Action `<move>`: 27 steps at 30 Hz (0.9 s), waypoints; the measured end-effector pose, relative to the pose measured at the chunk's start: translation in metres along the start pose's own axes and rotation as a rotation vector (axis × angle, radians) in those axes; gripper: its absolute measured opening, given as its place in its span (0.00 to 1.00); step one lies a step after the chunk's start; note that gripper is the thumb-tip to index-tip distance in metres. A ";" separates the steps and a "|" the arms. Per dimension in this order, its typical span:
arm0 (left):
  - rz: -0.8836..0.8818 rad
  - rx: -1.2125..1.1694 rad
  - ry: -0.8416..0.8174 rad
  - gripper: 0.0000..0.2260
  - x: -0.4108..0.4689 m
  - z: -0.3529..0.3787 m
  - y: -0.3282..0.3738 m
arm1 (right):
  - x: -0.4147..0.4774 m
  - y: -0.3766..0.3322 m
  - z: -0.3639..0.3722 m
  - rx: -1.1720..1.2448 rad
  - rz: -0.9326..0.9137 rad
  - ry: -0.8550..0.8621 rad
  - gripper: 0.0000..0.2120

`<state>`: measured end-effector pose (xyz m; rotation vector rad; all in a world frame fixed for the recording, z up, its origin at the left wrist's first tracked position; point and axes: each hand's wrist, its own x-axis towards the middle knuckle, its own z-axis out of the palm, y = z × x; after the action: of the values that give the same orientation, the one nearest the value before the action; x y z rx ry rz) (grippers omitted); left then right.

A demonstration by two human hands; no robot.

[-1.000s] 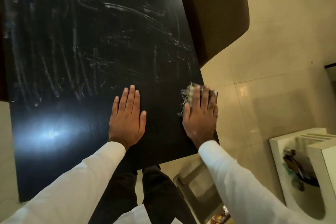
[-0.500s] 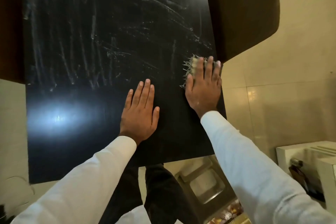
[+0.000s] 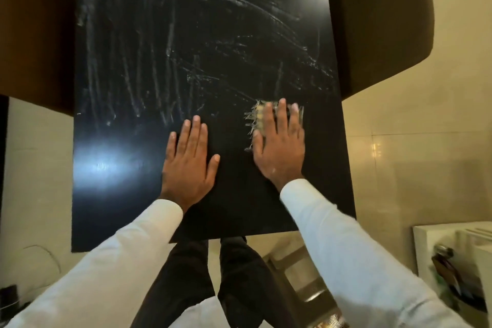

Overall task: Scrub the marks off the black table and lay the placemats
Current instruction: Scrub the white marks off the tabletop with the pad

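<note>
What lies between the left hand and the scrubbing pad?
Nothing: the head view shows bare black table between left hand and scrubbing pad.

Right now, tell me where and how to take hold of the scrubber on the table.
Come from above. The scrubber lies flat on the table with frayed fibres splaying at its left edge, so pinching a side looks poor; the right hand presses straight fingers over its top, probably the best grip.

Right hand (image 3: 279,146) hides most of the scrubber (image 3: 255,118).
</note>
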<state>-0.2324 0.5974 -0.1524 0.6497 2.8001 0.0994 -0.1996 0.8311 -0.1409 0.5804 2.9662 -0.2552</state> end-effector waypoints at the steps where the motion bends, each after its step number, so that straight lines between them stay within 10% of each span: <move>1: -0.008 0.015 0.002 0.36 -0.002 0.000 -0.010 | 0.011 0.008 0.000 -0.003 0.019 0.007 0.36; 9: 0.018 -0.005 0.022 0.36 -0.001 -0.001 -0.019 | -0.017 0.016 -0.003 -0.006 0.263 0.013 0.36; 18: 0.036 0.001 0.042 0.34 -0.002 0.002 -0.024 | -0.001 -0.085 0.012 0.019 -0.157 -0.024 0.35; 27: 0.015 -0.074 0.035 0.34 -0.003 -0.002 -0.033 | 0.016 -0.049 0.006 -0.030 0.080 0.023 0.35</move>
<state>-0.2447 0.5661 -0.1544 0.6580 2.8105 0.2184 -0.2329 0.7909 -0.1421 0.7014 2.9550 -0.1982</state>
